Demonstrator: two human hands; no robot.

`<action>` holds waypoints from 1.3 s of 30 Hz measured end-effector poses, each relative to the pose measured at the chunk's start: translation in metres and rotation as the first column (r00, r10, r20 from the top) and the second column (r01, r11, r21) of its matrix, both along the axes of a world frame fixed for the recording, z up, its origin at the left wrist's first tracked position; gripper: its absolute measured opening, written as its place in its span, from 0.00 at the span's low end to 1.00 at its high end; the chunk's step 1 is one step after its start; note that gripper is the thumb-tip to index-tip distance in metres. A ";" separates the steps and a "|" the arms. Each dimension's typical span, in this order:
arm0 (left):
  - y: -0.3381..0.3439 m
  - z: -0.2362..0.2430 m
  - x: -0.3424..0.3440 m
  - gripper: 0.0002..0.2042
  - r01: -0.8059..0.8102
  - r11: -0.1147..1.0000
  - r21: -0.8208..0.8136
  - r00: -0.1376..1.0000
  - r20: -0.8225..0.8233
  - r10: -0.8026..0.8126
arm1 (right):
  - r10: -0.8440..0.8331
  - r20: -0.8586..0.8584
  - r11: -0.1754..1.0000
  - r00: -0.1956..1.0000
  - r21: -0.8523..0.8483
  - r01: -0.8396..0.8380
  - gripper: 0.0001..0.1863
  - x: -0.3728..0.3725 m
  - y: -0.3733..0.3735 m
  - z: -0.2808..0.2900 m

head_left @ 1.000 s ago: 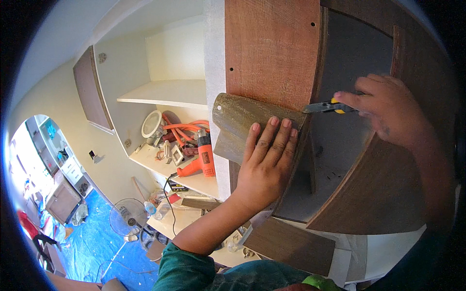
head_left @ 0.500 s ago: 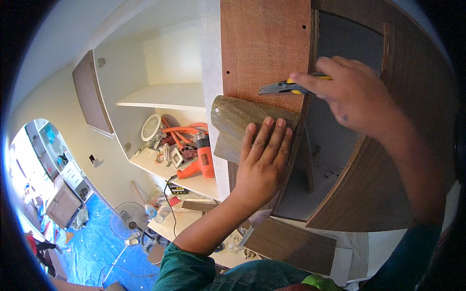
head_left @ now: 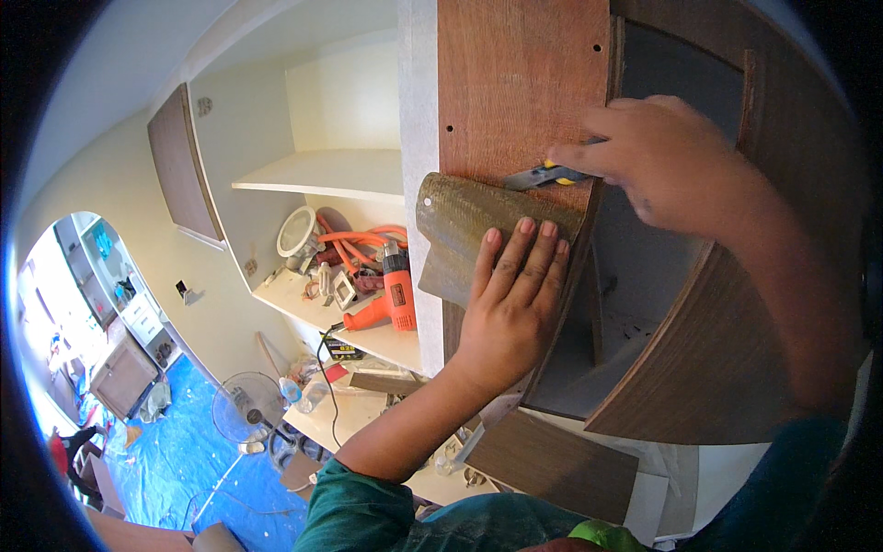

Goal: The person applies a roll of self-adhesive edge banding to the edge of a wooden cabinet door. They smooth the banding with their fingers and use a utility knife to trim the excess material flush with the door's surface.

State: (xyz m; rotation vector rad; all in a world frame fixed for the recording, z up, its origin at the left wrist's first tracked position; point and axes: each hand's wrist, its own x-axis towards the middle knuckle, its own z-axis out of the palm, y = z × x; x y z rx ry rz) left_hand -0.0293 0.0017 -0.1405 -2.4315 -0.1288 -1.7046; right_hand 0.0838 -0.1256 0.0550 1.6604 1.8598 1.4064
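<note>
My right hand [head_left: 676, 170] is closed around a black and yellow utility knife [head_left: 575, 173]. The knife's blade points left, at the upper edge of a peeled-back, curling brown veneer sheet [head_left: 455, 207]. Whether the blade touches the sheet or the wood behind it, I cannot tell. My left hand [head_left: 515, 308] lies on the sheet with its fingers stretched out. Above the curled sheet, a bare reddish-brown wood panel [head_left: 515, 78] shows two small dark holes.
An open dark cabinet compartment [head_left: 676, 78] lies right of the panel. On the left shelf sit an orange heat gun [head_left: 396, 299], orange hose [head_left: 368, 237] and a round white fixture [head_left: 298, 232]. Below stand a fan [head_left: 246, 407] and a blue floor sheet [head_left: 175, 451].
My right hand has brought the knife down to the veneer sheet's upper edge. My left hand stays on the sheet. The whole view has shifted slightly.
</note>
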 end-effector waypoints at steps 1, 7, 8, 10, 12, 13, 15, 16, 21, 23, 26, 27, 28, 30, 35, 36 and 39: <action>0.000 0.001 -0.003 0.26 0.000 1.000 -0.010 1.000 -0.004 0.000 | 0.074 0.025 0.997 0.997 0.000 -0.074 0.22 0.008 -0.005 0.002; 0.000 0.008 -0.002 0.27 -0.010 0.999 0.049 1.000 0.008 0.010 | -0.167 -0.027 0.984 0.986 -0.064 0.165 0.22 0.011 -0.070 0.012; 0.001 0.009 -0.003 0.27 -0.016 0.998 0.058 1.000 0.007 0.015 | -0.168 -0.035 0.985 0.985 -0.043 0.167 0.22 0.012 -0.077 0.010; 0.002 0.015 -0.007 0.28 -0.008 0.999 0.051 1.000 -0.017 0.009 | -0.178 -0.053 0.984 0.983 0.000 0.178 0.23 0.015 -0.093 0.004; 0.000 0.028 -0.007 0.25 -0.024 0.996 0.086 1.000 0.015 0.023 | -0.228 -0.078 0.968 0.970 0.085 0.235 0.24 0.018 -0.108 0.001; -0.005 0.037 -0.007 0.23 -0.011 0.997 0.077 1.000 0.013 0.011 | -0.248 -0.097 0.957 0.964 0.129 0.259 0.24 0.022 -0.115 -0.001; -0.012 0.055 -0.011 0.21 0.000 0.999 0.046 1.000 0.006 0.000 | -0.198 -0.146 0.962 0.969 0.161 0.221 0.26 0.032 -0.121 -0.009; -0.012 0.068 -0.008 0.18 0.039 0.995 0.094 0.998 0.044 -0.043 | -0.179 -0.172 0.961 0.969 0.179 0.209 0.27 0.036 -0.125 -0.014; -0.012 0.104 0.003 0.18 -0.052 0.999 -0.001 0.982 -0.181 0.051 | -0.051 -0.256 0.960 0.965 0.255 0.118 0.31 0.045 -0.123 -0.026; -0.014 0.102 0.007 0.19 -0.070 0.997 -0.030 0.969 -0.239 0.061 | -0.023 -0.290 0.957 0.957 0.270 0.105 0.32 0.045 -0.120 -0.029; -0.013 0.085 0.009 0.21 -0.100 0.993 0.069 0.970 -0.217 0.113 | -0.028 -0.342 0.955 0.939 0.268 0.126 0.32 0.039 -0.116 -0.035; -0.011 0.081 0.010 0.22 -0.085 0.992 0.092 0.977 -0.188 0.101 | -0.025 -0.341 0.955 0.940 0.270 0.123 0.32 0.039 -0.113 -0.037; -0.008 0.077 0.011 0.22 -0.071 0.991 0.113 0.984 -0.153 0.088 | -0.022 -0.335 0.955 0.942 0.271 0.119 0.33 0.039 -0.110 -0.038; -0.005 0.068 0.011 0.22 -0.072 0.986 0.151 0.990 -0.112 0.090 | -0.004 -0.338 0.957 0.941 0.272 0.101 0.33 0.040 -0.104 -0.040; -0.003 0.052 0.008 0.22 -0.112 0.972 0.208 0.985 -0.110 0.137 | 0.011 -0.314 0.952 0.949 0.295 0.086 0.33 0.044 -0.091 -0.048; -0.004 0.049 0.007 0.23 -0.126 0.969 0.212 0.981 -0.121 0.154 | 0.009 -0.317 0.953 0.948 0.290 0.088 0.32 0.042 -0.089 -0.048; -0.001 0.046 0.006 0.24 -0.130 0.967 0.219 0.974 -0.154 0.166 | -0.002 -0.330 0.958 0.944 0.271 0.097 0.28 0.035 -0.086 -0.043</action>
